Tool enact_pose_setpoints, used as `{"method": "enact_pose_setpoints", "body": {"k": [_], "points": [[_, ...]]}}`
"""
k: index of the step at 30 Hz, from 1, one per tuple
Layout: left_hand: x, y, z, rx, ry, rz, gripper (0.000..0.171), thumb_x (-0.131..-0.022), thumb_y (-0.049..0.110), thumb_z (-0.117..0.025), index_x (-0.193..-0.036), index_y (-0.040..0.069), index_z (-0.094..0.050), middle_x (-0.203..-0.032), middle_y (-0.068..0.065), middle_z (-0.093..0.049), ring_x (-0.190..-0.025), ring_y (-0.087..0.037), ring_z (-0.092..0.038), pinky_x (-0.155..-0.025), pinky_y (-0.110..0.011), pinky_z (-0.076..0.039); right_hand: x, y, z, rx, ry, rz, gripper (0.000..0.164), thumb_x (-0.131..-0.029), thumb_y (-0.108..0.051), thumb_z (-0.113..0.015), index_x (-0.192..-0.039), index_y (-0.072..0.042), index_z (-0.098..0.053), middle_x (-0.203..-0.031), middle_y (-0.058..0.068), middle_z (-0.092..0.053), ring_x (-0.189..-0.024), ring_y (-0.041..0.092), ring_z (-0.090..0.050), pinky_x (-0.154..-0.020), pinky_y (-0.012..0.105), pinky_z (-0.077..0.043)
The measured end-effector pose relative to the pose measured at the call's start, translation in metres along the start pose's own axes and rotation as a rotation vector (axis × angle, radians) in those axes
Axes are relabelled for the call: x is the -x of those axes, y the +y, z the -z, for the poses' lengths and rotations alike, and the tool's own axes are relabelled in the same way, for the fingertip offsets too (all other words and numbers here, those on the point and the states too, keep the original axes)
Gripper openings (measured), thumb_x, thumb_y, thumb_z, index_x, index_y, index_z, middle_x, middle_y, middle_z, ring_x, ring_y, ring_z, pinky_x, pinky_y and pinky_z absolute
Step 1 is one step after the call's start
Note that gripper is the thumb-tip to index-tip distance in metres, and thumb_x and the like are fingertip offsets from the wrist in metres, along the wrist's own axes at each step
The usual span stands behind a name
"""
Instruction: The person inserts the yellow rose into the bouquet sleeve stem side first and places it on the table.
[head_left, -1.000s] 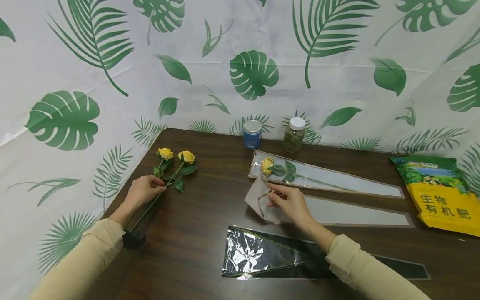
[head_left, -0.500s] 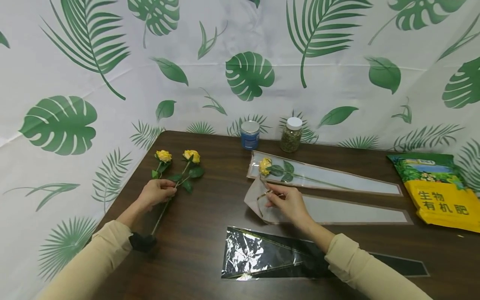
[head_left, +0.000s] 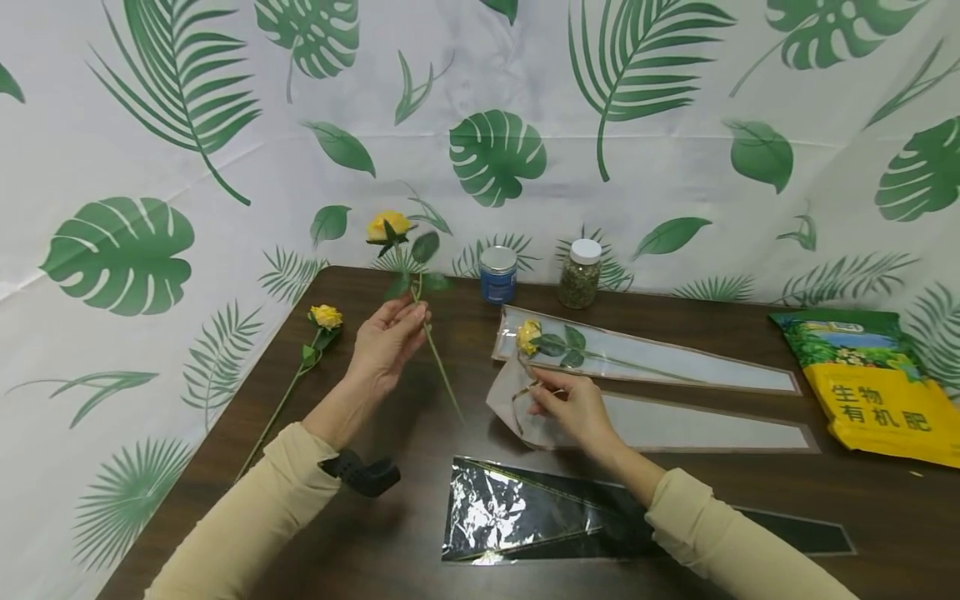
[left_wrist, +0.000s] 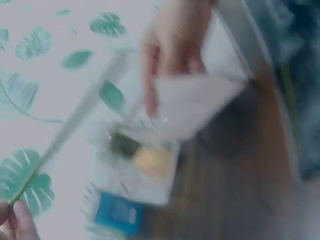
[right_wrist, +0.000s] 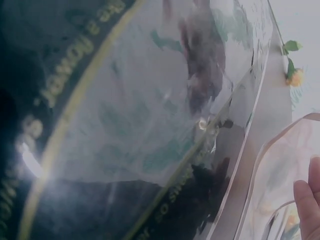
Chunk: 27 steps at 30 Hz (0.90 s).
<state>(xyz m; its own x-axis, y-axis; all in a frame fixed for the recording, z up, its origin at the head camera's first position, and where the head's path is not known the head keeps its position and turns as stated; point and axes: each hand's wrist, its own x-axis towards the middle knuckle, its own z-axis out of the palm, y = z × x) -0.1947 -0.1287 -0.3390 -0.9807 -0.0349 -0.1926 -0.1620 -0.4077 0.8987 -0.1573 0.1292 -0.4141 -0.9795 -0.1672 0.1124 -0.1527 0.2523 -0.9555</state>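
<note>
My left hand (head_left: 386,346) pinches the stem of a yellow rose (head_left: 388,227) that stands up off the table, its bloom against the backdrop and its stem slanting down to the right. In the left wrist view, blurred, the fingertips (left_wrist: 20,220) grip that green stem (left_wrist: 31,177). My right hand (head_left: 573,408) pinches the wide mouth of a white flower sleeve (head_left: 697,423) and holds its upper layer lifted. The right wrist view shows some fingers (right_wrist: 307,195) at the sleeve's clear edge (right_wrist: 270,150). A second yellow rose (head_left: 326,317) lies on the table at the left.
Behind the white sleeve lies another sleeve (head_left: 742,372) with a yellow rose (head_left: 529,337) inside. A glossy black sleeve (head_left: 510,508) lies in front. A blue tin (head_left: 498,275), a lidded jar (head_left: 580,279) and a yellow-green fertilizer bag (head_left: 873,400) stand or lie on the brown table (head_left: 300,533).
My left hand has lifted one rose off the table and carried it right and up, away from the other rose. The right hand keeps its hold on the sleeve's mouth.
</note>
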Motion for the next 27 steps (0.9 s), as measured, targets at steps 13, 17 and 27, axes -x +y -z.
{"method": "enact_pose_setpoints", "body": {"k": [13, 17, 27], "points": [[-0.008, -0.021, -0.037, 0.06, 0.186, -0.315, 0.017, -0.085, -0.004, -0.064, -0.088, 0.012, -0.057, -0.077, 0.006, -0.062, -0.07, -0.004, -0.062, -0.063, -0.018, -0.055, 0.0, -0.002, -0.003, -0.05, 0.009, -0.017, 0.031, -0.087, 0.005, -0.06, -0.118, 0.013, -0.058, -0.083, 0.026, -0.065, -0.064, 0.013, -0.067, -0.065, 0.027, -0.057], [-0.006, -0.029, -0.036, -0.01, 0.18, -0.36, 0.022, -0.084, -0.003, -0.067, -0.092, 0.014, -0.054, -0.077, 0.007, -0.061, -0.071, -0.003, -0.061, -0.064, -0.019, -0.055, 0.0, -0.004, -0.004, -0.06, 0.016, -0.018, 0.031, -0.088, 0.006, -0.06, -0.118, 0.013, -0.057, -0.085, 0.027, -0.065, -0.064, 0.01, -0.066, -0.066, 0.028, -0.057], [0.005, -0.052, -0.039, -0.026, 0.095, -0.381, 0.034, -0.084, -0.006, -0.065, -0.105, 0.014, -0.048, -0.079, 0.007, -0.063, -0.071, -0.004, -0.06, -0.065, -0.02, -0.054, -0.002, -0.009, -0.008, -0.028, 0.041, 0.003, 0.029, -0.087, 0.005, -0.06, -0.116, 0.013, -0.059, -0.092, 0.029, -0.066, -0.063, 0.004, -0.065, -0.066, 0.024, -0.057]]}}
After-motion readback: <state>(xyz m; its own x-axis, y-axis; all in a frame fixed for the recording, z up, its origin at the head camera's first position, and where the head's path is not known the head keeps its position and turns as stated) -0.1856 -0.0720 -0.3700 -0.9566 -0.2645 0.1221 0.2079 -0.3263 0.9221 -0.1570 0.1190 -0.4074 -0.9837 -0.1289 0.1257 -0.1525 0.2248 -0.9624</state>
